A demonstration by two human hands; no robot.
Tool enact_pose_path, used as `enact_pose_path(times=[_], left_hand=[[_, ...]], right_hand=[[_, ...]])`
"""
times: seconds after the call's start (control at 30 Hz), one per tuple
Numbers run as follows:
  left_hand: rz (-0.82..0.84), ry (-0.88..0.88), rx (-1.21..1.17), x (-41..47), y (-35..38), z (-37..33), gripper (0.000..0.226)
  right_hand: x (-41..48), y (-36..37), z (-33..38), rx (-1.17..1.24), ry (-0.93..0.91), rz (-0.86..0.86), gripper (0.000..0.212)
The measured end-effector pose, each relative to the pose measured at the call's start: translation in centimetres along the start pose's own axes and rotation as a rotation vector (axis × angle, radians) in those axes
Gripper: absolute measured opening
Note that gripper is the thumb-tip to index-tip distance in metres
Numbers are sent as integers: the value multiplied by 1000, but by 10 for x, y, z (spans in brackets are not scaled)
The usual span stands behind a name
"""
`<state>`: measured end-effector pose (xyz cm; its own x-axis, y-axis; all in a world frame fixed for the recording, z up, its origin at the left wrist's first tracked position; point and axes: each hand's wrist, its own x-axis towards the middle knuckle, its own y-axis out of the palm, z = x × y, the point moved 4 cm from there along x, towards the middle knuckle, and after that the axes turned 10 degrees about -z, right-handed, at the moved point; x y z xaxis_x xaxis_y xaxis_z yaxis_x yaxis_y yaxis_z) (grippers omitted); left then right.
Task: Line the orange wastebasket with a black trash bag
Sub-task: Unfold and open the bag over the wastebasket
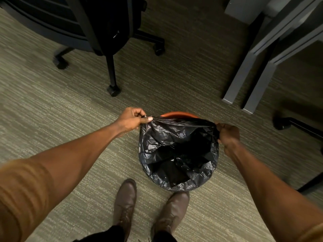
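Note:
The orange wastebasket (178, 114) stands on the carpet in front of my feet; only its far rim shows. A crinkled black trash bag (176, 154) sits in it, draped over the near and side rims, its mouth open. My left hand (132, 119) pinches the bag's edge at the far left of the rim. My right hand (228, 133) grips the bag's edge at the far right. Between the two hands the bag's far edge is stretched taut, just short of the far rim.
A black office chair (111, 32) on castors stands on the carpet beyond the basket at upper left. Grey desk legs (244, 70) stand at upper right. Another chair base (286, 122) lies right of the basket. My brown shoes (125, 203) are just behind it.

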<state>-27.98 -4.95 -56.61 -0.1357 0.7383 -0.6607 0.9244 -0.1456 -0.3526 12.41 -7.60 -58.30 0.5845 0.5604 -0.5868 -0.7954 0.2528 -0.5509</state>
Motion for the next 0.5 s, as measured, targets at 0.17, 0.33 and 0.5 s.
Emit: enact_pose_path(times=[0.17,0.33,0.5], left_hand=[[-68,-8,-80,7,6,-5,8],[-167,-29,-138,13,18,-11,11],[-223,-59,-147,16,24,-9,13]], right_hand=[[-1,7,12,-25,-113,-16,43],[-17,7,20,33,-192,124,68],[-16,9,10,-41,-324,154,50]])
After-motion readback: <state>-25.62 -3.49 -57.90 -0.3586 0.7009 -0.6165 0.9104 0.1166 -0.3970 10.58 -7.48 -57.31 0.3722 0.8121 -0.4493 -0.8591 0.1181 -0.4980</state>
